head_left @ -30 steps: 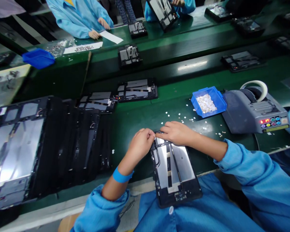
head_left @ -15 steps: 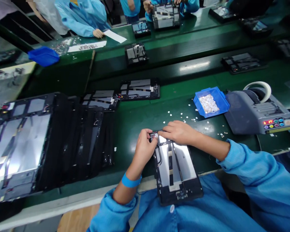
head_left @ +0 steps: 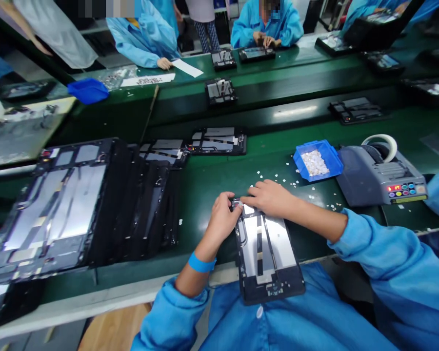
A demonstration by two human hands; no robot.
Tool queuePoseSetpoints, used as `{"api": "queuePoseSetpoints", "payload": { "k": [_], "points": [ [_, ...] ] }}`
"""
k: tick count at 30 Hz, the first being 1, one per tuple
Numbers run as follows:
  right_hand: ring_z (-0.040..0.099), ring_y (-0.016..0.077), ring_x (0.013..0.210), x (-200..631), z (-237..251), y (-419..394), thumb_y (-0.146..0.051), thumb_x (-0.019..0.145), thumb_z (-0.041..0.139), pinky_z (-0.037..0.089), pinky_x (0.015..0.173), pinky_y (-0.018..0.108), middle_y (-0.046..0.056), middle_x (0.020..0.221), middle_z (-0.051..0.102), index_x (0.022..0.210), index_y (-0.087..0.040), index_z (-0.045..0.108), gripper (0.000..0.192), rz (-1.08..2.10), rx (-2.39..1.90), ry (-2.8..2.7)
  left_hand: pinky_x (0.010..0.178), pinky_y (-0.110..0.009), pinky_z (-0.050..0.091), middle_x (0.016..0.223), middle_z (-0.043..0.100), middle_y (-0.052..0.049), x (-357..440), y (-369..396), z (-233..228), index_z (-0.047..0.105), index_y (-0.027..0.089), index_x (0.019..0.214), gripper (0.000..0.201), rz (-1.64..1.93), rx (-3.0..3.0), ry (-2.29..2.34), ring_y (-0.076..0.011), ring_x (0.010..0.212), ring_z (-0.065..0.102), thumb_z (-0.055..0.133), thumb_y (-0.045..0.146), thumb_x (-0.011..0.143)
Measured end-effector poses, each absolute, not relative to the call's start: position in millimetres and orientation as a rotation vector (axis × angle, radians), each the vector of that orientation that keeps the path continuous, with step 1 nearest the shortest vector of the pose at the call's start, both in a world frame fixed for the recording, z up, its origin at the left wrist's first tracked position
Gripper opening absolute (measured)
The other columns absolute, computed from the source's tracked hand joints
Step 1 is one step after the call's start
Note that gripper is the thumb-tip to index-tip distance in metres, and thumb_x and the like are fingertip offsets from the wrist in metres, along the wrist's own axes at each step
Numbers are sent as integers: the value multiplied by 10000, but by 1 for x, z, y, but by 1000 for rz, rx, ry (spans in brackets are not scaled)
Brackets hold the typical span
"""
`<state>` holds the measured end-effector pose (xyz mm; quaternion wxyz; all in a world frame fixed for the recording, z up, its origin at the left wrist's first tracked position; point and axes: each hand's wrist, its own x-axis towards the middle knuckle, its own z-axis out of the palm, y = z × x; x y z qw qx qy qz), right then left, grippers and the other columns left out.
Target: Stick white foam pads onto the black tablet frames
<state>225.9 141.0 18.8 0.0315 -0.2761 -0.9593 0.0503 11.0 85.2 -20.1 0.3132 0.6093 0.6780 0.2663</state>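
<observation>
An opened tablet chassis (head_left: 267,253) with silver plates and black ribbon strips lies on the green bench edge, its near end over my lap. My left hand (head_left: 223,219) grips its far left corner, fingers curled on the frame. My right hand (head_left: 269,197) lies across the far end with fingertips pressing at that same corner. Whether a small part sits under the fingers is hidden.
A fanned stack of similar chassis (head_left: 76,204) fills the left. Two more chassis (head_left: 217,140) lie beyond. A blue bin (head_left: 331,160) of small white pieces and a grey tape dispenser (head_left: 380,175) stand at the right. Co-workers in blue coats (head_left: 265,24) sit across the conveyor.
My view has tilted up, so more of the far bench and the people there shows. Both hands stay at the chassis's far left corner with only slight finger shifts.
</observation>
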Motion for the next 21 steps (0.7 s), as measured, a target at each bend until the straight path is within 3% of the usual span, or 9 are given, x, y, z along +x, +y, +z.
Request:
{"api": "queuePoseSetpoints", "payload": {
  "k": [3, 6, 8, 10, 12, 14, 17, 19, 21],
  "points": [
    [625, 261, 1072, 255, 24, 120, -198, 1034, 454, 465, 927, 391, 137, 1205, 701, 1403, -181, 614, 403, 317, -1296, -2594, 969, -434, 486, 1082, 578, -76, 6, 57, -17, 522, 158, 1379, 521, 743, 1624, 1842, -242, 1006, 586, 604, 366, 909],
    [662, 279, 1028, 282, 21, 78, -339, 1050, 430, 494, 937, 402, 162, 1126, 711, 1260, -132, 696, 397, 599, -1725, -2312, 1027, -464, 482, 1223, 595, -130, 8, 18, -24, 450, 161, 1511, 612, 693, 1582, 1811, -267, 1094, 606, 543, 396, 954],
    [678, 288, 1016, 286, 15, 49, -383, 1025, 463, 507, 940, 406, 166, 1112, 700, 1247, -141, 697, 404, 817, -1798, -2289, 1121, -507, 424, 1374, 558, -175, 15, -3, -31, 393, 156, 1571, 664, 658, 1607, 1763, -315, 1277, 544, 530, 382, 962],
    [674, 309, 1084, 280, 9, 24, -372, 978, 509, 506, 977, 430, 180, 1196, 673, 1351, -153, 634, 450, 921, -1796, -2214, 1195, -545, 346, 1499, 482, -205, 24, -17, -38, 328, 137, 1614, 709, 678, 1617, 1748, -347, 1412, 442, 515, 372, 971],
    [652, 322, 1172, 272, 4, 10, -359, 947, 522, 498, 1017, 451, 177, 1281, 649, 1451, -186, 546, 533, 1006, -1717, -2049, 1232, -542, 307, 1549, 445, -210, 29, -22, -44, 293, 135, 1634, 715, 755, 1576, 1740, -338, 1460, 405, 489, 368, 987],
    [678, 310, 1124, 267, 0, 8, -386, 941, 515, 531, 966, 440, 142, 1211, 689, 1462, -230, 511, 544, 1202, -1578, -1829, 1243, -497, 318, 1554, 467, -199, 27, -23, -47, 299, 150, 1638, 692, 861, 1514, 1689, -302, 1463, 432, 471, 364, 1002],
    [709, 278, 825, 260, 6, 27, -462, 887, 579, 567, 736, 387, 65, 917, 718, 1388, -254, 521, 546, 1529, -1397, -1491, 1193, -410, 414, 1540, 529, -202, 11, -21, -48, 391, 121, 1599, 616, 1078, 1446, 1677, -254, 1423, 520, 413, 356, 1030],
    [660, 239, 677, 245, 24, 51, -454, 819, 650, 526, 622, 336, 14, 772, 671, 1333, -244, 545, 565, 1620, -1307, -1373, 1043, -357, 547, 1385, 671, -198, -4, -21, -46, 591, 62, 1440, 569, 1127, 1479, 1799, -250, 1260, 665, 388, 408, 1036],
    [615, 198, 613, 211, 54, 78, -384, 773, 679, 476, 560, 286, -19, 712, 634, 1287, -231, 568, 547, 1648, -1212, -1327, 935, -519, 583, 997, 791, -197, -17, -24, -42, 728, 2, 1114, 700, 995, 1599, 1930, -228, 847, 754, 199, 460, 1092]
  ]
}}
